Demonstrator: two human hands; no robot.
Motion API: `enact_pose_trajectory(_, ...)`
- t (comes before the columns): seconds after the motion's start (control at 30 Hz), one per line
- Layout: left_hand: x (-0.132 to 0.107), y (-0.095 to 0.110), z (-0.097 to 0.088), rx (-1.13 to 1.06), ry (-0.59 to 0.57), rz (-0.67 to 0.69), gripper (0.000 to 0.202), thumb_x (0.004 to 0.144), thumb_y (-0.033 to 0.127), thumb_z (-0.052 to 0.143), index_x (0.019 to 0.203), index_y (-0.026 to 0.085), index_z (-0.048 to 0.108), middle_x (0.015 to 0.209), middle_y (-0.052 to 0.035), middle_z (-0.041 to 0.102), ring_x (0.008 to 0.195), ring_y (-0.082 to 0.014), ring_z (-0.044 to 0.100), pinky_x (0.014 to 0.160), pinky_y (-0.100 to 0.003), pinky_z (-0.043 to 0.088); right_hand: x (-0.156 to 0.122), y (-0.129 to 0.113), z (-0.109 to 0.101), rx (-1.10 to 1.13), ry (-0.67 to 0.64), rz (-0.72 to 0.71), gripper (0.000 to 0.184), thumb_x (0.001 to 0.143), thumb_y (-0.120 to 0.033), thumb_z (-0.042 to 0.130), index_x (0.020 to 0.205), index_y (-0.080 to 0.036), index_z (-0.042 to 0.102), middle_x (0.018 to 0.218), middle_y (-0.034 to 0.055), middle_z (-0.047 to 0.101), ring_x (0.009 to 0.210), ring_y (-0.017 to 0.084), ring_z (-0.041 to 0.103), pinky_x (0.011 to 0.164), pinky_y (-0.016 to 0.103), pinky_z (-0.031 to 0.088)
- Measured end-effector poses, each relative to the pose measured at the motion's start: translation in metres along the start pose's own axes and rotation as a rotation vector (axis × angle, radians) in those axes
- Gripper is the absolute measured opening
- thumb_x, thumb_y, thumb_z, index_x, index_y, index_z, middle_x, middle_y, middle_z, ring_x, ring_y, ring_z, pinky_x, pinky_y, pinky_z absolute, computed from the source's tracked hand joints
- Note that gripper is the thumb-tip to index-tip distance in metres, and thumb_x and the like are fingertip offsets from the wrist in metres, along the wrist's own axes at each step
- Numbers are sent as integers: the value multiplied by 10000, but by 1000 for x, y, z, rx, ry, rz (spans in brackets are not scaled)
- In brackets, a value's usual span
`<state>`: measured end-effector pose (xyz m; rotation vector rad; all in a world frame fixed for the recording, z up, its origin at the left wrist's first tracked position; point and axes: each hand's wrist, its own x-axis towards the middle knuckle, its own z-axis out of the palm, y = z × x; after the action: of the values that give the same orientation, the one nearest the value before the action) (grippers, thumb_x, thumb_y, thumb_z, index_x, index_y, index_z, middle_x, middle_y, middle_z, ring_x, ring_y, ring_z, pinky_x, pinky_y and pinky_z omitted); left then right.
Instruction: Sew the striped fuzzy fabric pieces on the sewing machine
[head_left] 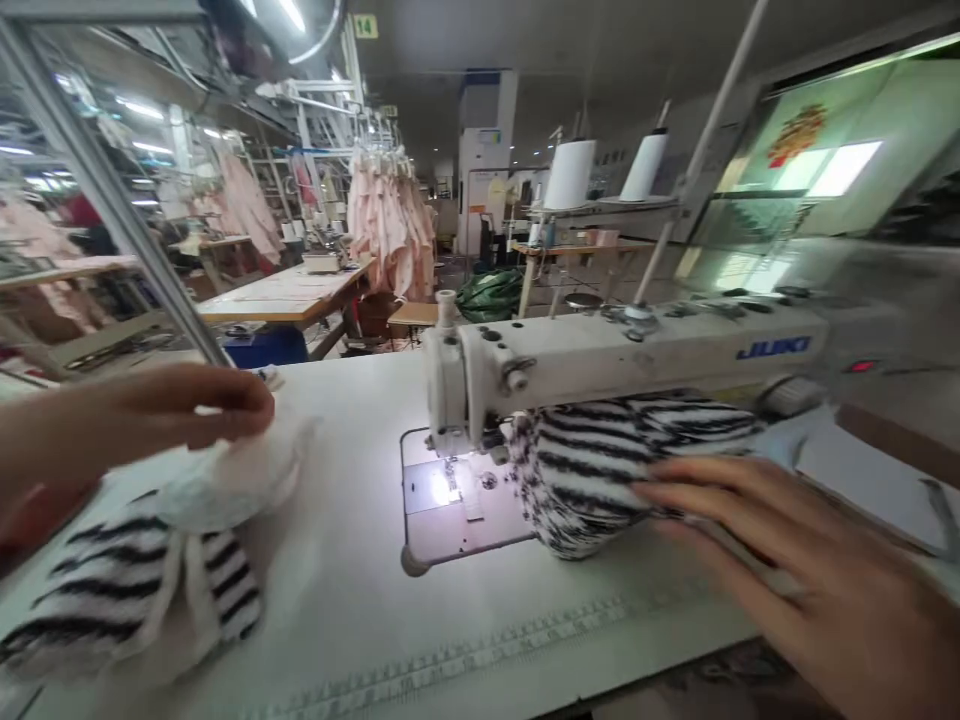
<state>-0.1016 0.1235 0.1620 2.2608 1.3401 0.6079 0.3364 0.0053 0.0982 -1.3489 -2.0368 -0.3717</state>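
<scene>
White sewing table (390, 610), left hand (150, 420) fingers pinching white fabric (232, 480), right hand (810, 570) flat, fingers open, on striped fabric (600, 470).

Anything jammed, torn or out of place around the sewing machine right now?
Nothing stands out. Striped fabric sits bunched under the machine arm, right hand flat on it; left hand grips a white piece. The needle area is too blurred to judge.

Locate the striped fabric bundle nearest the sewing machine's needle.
In the head view, the striped fabric bundle lies right of centre, under the sewing machine arm beside the needle plate, touched by the right hand.
</scene>
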Motion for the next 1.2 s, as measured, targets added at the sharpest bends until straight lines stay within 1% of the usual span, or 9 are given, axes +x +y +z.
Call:
enact_pose_trajectory(0.1,-3,12,59,-7,-89,-1,185,784,362,555,759,202,645,641,-7,604,635,-160,546,614,-240,407,12,0,9,28,-18,-126,174,902,-267,534,1049,-291,624,1037,31,636,1003,191,593,817,329,492)
enact_pose_trajectory(0.27,-19,40,156,45,-304,-89,120,788,259,544,791,192,644,769,-28,639,687,-167,565,640,-247,408,24,6,18,152,-40,9,133,908,-275,502,853,-252,621,875,12,676,795,161,626,687,284,479)
enact_pose_trajectory(0.47,-14,78,167,-457,-331,-131,270,866,412,545,946,192,680,856,-67,664,701,-155,578,644,-240,445,53,-8,-4,141,155,257,131,904,-311,533,967,-269,640,945,-21,704,663,93,609,568,212,423)
enact_pose_trajectory(0.63,-12,109,178,-1330,-661,-242,454,812,531,607,967,116,707,905,-142,677,733,-175,645,694,-285,503,54,-21,-5,2,154,30,166,921,-254,484,1032,-269,607,1040,-3,697,855,122,646,730,218,474)
enact_pose_trajectory(0.77,-13,127,182,-1054,-291,-5,264,866,342,591,1002,150,709,902,-128,682,778,-196,647,714,-299,514,37,-13,3,-36,3,-127,164,924,-267,448,899,-263,610,1037,20,676,907,151,646,739,253,490)
enact_pose_trajectory(0.83,-11,137,178,-769,-72,278,266,892,203,531,1105,171,687,1052,-142,670,962,-232,624,867,-335,480,30,-9,2,15,-19,-69,185,910,-327,460,828,-276,618,993,4,682,856,157,656,682,261,494)
enact_pose_trajectory(0.93,-2,148,178,-498,47,595,363,903,101,448,1222,144,616,1206,-161,609,1106,-254,556,979,-362,411,28,-6,-3,85,-98,146,194,880,-416,492,822,-287,624,816,-25,702,645,150,648,519,252,459)
enact_pose_trajectory(1.07,17,152,194,-218,284,688,293,904,122,469,1175,87,575,1102,-161,597,1024,-246,539,895,-369,453,36,-1,-10,145,-189,343,245,876,-464,462,839,-261,593,671,-30,631,519,123,527,424,233,346)
enact_pose_trajectory(1.2,35,149,210,100,254,665,201,929,198,456,1073,109,565,991,-106,583,896,-232,526,797,-378,468,48,5,-13,415,-277,422,223,841,-416,559,733,-222,586,537,-58,458,461,80,381,416,219,270)
